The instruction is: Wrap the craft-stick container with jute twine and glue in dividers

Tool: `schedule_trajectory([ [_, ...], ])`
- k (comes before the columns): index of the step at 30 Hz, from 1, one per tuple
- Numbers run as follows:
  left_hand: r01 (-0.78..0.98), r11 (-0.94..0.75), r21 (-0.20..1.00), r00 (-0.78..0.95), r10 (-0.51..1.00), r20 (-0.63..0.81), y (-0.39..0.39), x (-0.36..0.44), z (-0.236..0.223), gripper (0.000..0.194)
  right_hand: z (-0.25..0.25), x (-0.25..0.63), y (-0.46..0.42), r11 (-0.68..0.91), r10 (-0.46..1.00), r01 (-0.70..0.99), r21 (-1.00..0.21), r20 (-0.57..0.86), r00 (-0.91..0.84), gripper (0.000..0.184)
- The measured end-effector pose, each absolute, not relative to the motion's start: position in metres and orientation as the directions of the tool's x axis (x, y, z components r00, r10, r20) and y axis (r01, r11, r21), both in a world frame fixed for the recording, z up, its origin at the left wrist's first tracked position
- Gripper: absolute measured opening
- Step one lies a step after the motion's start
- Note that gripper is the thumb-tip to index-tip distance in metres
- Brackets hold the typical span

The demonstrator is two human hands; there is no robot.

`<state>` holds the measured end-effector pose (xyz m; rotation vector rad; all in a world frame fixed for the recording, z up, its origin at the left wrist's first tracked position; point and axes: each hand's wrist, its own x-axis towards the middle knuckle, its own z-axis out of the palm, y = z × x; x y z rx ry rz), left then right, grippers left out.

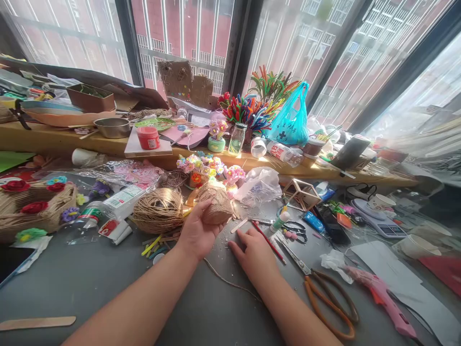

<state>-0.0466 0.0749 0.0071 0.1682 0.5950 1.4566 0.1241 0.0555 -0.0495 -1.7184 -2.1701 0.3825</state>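
Observation:
A small twine-wrapped pot (218,209) is in my left hand (201,230), tilted, with the thumb along its near side. A loose strand of twine (230,284) trails over the grey table below it. My right hand (254,250) rests low over the table with thumb and forefinger apart. Its fingertips are near a short wooden craft stick (239,225); whether they touch it I cannot tell. Just right of these fingers lies a red pencil (268,241). A large ball of twine (158,210) sits left of my left hand.
Orange-handled scissors (331,302), black scissors (297,230) and a pink glue gun (383,293) lie to the right. Farther right stands a kitchen scale (378,221). A twine basket with flowers (36,211) is at left. A cluttered ledge (173,166) runs along the windows.

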Motion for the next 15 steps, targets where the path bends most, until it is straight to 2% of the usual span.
schedule_trajectory([
  [3,-0.882,0.135,0.451,0.006,0.961,-0.277,0.074,-0.046,0.007,0.017,-0.055,0.125,0.064,0.256,0.967,0.837,-0.483,0.128,-0.222,0.027],
  [7,-0.882,0.148,0.448,0.018,0.959,-0.281,0.074,-0.047,0.007,0.019,-0.059,0.125,0.07,0.32,0.947,0.772,-0.55,0.183,-0.262,0.017],
  [12,-0.87,0.151,0.47,0.014,0.959,-0.283,0.073,-0.046,0.008,0.02,-0.058,0.121,0.07,0.432,0.902,0.724,-0.537,0.271,-0.337,0.02],
  [15,-0.855,0.159,0.493,0.005,0.954,-0.3,0.073,-0.045,0.007,0.021,-0.044,0.126,0.072,0.447,0.892,0.723,-0.526,0.327,-0.313,0.021],
])
